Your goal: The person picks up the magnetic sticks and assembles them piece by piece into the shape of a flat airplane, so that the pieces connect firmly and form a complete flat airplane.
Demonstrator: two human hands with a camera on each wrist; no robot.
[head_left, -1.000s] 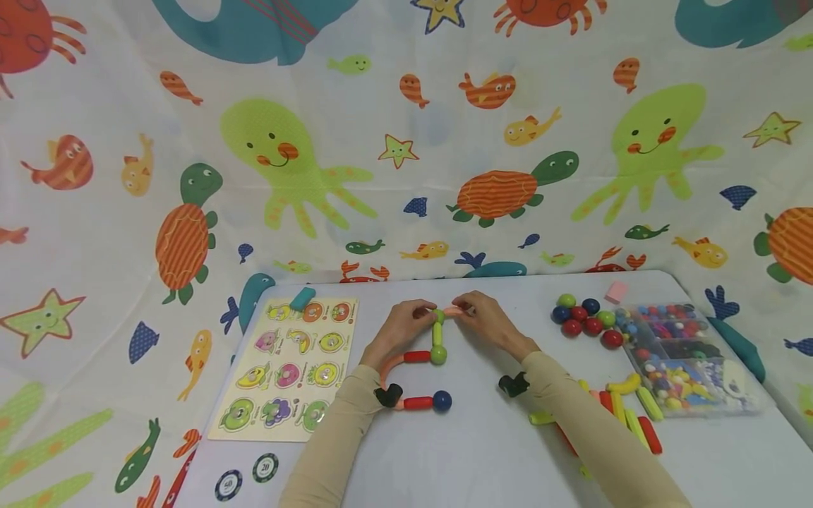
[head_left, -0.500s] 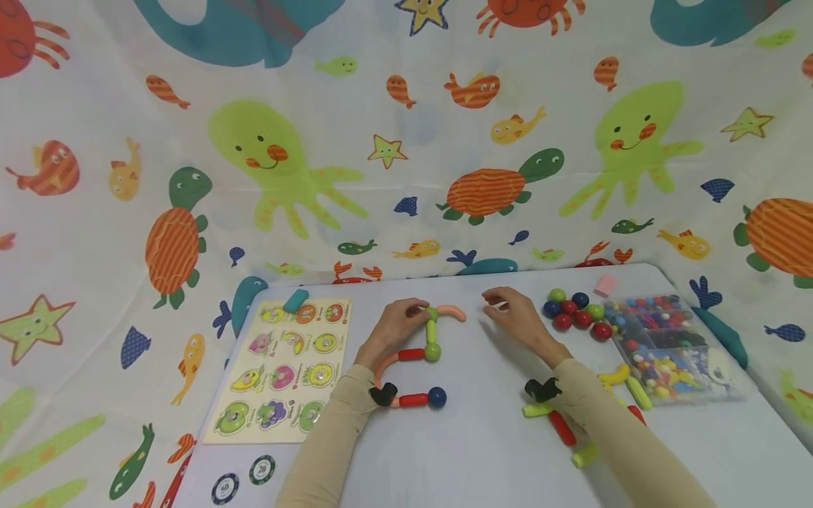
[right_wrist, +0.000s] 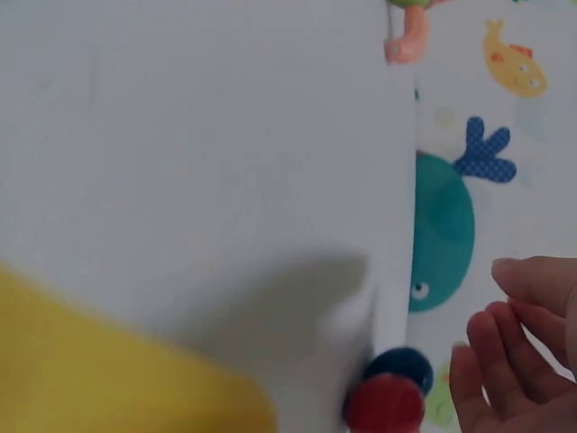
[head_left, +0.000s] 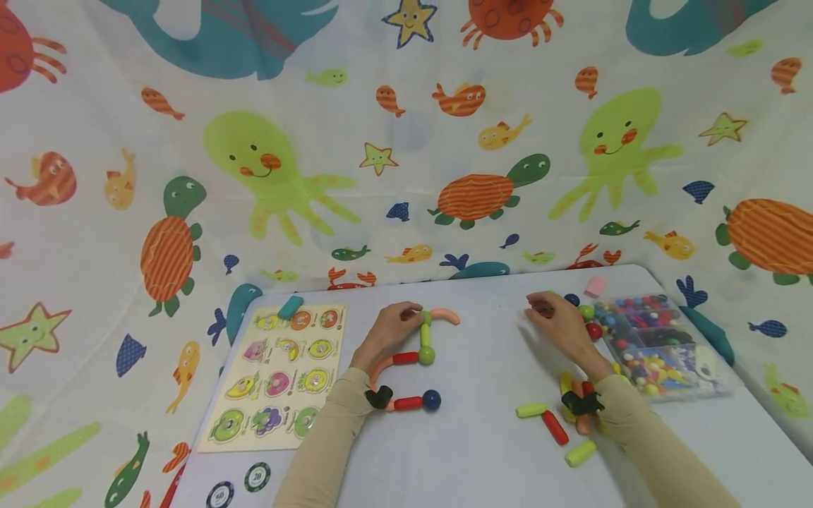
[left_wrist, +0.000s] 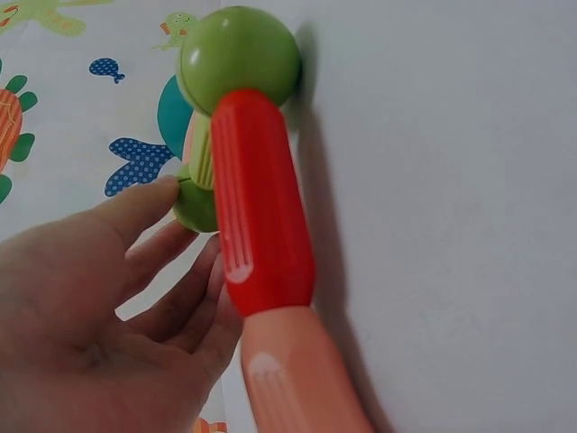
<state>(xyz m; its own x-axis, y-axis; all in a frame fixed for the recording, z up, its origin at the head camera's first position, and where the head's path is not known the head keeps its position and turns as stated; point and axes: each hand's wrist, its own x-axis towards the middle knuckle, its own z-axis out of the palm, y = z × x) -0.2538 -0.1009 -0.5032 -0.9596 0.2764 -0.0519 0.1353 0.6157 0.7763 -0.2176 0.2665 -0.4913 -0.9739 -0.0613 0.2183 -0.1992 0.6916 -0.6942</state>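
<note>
At mid-table in the head view lies a chain of magnetic sticks and balls. My left hand [head_left: 390, 328] pinches its far green ball [left_wrist: 196, 200] between thumb and fingers. A curved pink stick [head_left: 447, 315] extends right from that ball, and a light green stick [head_left: 425, 337] links it to a nearer green ball [head_left: 427, 355]. A red stick [head_left: 405, 358] and another curved pink stick [left_wrist: 302, 374] follow, then a second red stick [head_left: 408, 403] ending in a blue ball [head_left: 432, 401]. My right hand [head_left: 562, 321], holding nothing, hovers loosely curled beside loose balls, partly hiding them.
Loose balls include a red ball [head_left: 593, 330]. A compartment box of beads [head_left: 679, 353] stands far right. Loose sticks, including a red stick [head_left: 555, 427], lie near my right forearm. Left are a fruit puzzle board [head_left: 209, 444], a teal block [head_left: 291, 307] and two chips [head_left: 257, 478].
My right hand has let go of the far curved pink stick and moved right to the loose balls. The left hand stays at the far green ball. The head view has shifted slightly.
</note>
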